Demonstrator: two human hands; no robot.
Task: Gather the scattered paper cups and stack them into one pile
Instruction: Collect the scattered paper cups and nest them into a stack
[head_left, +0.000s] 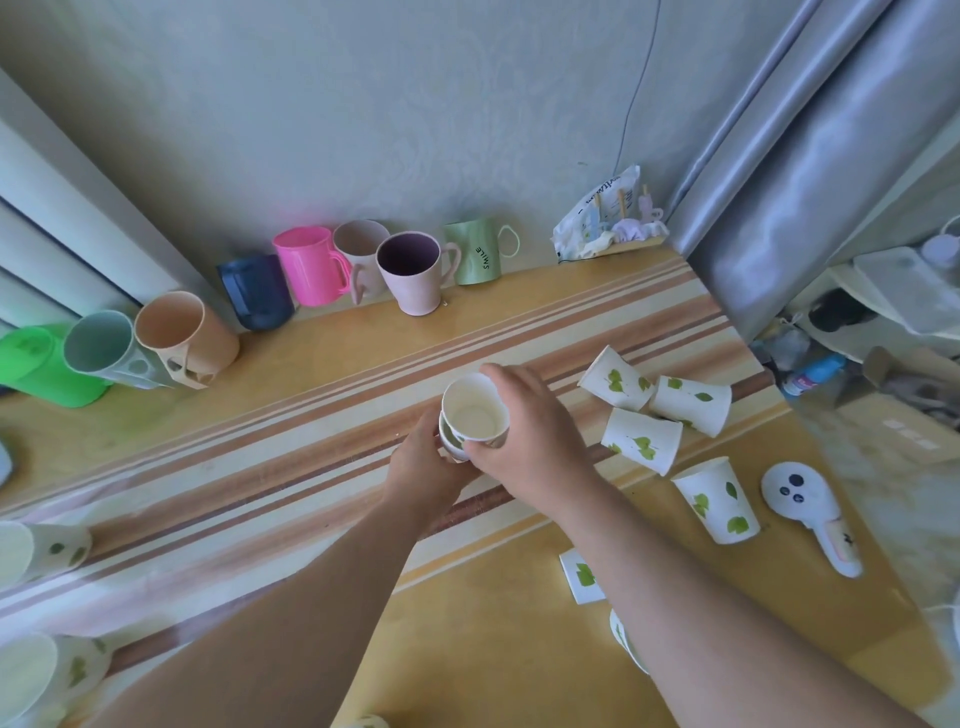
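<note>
At the centre of the frame the right hand (524, 441) is seating a leaf-printed paper cup (475, 413) into the small stack (453, 441) that the left hand (423, 470) steadies from below.

To do this well, the top cup should probably go straight down with its rim level, under light pressure so the thin wall does not crease, while the lower hand keeps the stack from tipping.

The right hand comes in from the lower right, wrist slightly raised, fingers curled and clamped around the far side of the top cup. The left forearm rises from the lower left; its fingers wrap the stack's base, closed on it.

Loose cups lie elsewhere: three tipped ones (641, 439) clustered right of centre, an upright cup (717, 501) below them, and more at the left edge (54, 551) of the striped table (260, 467).
</note>
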